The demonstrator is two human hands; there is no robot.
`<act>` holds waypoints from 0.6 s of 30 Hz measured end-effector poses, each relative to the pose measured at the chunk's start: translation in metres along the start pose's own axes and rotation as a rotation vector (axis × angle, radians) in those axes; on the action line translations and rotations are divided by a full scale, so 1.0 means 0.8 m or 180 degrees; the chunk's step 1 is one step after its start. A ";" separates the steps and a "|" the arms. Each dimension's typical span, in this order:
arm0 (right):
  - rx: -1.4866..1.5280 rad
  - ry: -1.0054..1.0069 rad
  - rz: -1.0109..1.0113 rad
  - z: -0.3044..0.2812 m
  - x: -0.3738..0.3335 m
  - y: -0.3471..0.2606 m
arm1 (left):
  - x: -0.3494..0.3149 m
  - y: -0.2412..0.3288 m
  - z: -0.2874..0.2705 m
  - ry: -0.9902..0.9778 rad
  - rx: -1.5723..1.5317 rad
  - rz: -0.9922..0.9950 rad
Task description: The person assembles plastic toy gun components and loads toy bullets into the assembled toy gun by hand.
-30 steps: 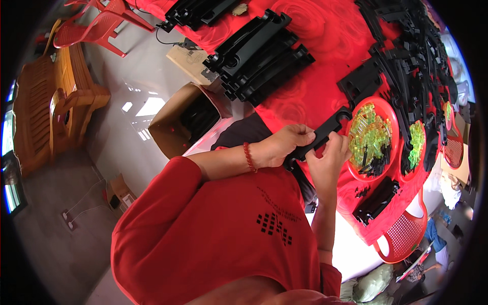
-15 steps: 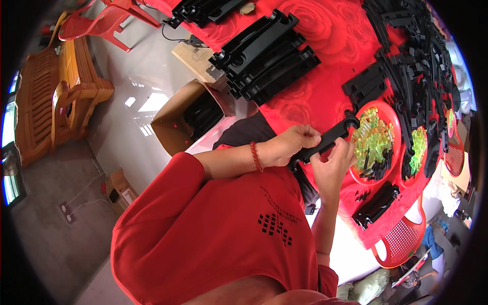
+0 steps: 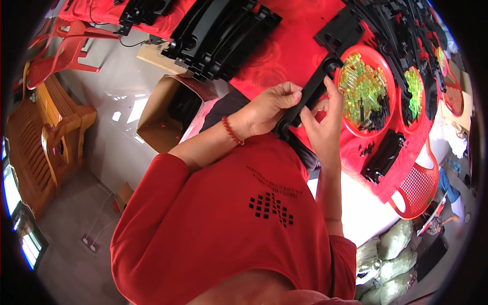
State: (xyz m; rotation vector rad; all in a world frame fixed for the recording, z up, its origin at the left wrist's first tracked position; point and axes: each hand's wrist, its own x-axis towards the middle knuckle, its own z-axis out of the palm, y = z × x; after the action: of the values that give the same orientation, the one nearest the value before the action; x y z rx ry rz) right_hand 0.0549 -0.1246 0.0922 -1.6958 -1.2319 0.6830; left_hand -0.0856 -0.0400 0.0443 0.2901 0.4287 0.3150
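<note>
A long black plastic bar (image 3: 310,98) with rounded, knobbed ends lies slantwise between my hands, just over the table's near edge. My left hand (image 3: 272,108), a red bead bracelet at its wrist, pinches the bar's left side between thumb and fingers. Closed on its other side is my right hand (image 3: 325,122), thumb against the bar and index finger stretched up toward the far end. Some right fingers are curled and partly hidden. Right beside that hand stands a red bowl (image 3: 390,76) of small clear yellow-green pieces and small black parts.
Stacked black bars (image 3: 218,40) fill the table's left part. More black parts (image 3: 376,28) crowd the far right, near a second bowl of green pieces (image 3: 414,94). A cardboard box (image 3: 155,114) stands left of the red-covered table (image 3: 284,56). A red chair (image 3: 419,188) is at right.
My view has shifted, so the table sits higher in the picture. The right index finger has straightened along the bar, and the right thumb and finger are farther apart.
</note>
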 end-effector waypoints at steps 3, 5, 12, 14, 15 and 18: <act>-0.0020 -0.0051 0.0051 -0.004 -0.003 0.001 | 0.002 -0.001 0.001 -0.0095 -0.0073 -0.0033; -0.0045 -0.0100 0.0074 -0.009 -0.004 0.001 | 0.002 -0.003 0.001 -0.0072 -0.0099 -0.0040; -0.0053 -0.0414 0.0091 -0.017 -0.005 -0.020 | 0.006 -0.001 -0.004 0.0061 0.0227 0.0256; 0.0250 0.0538 0.0025 -0.010 -0.005 -0.018 | 0.003 0.003 -0.001 0.0150 0.0056 0.0091; 0.0398 0.1015 0.0008 -0.008 -0.005 -0.016 | 0.004 0.004 -0.003 0.0159 0.0051 0.0081; 0.0537 0.1114 0.0067 -0.014 -0.006 -0.012 | 0.006 0.004 -0.008 -0.0001 -0.0021 0.0039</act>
State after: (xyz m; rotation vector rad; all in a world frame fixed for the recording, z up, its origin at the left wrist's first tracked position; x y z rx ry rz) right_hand 0.0586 -0.1317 0.1052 -1.6069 -0.8873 0.4628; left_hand -0.0849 -0.0338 0.0385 0.2865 0.4255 0.3283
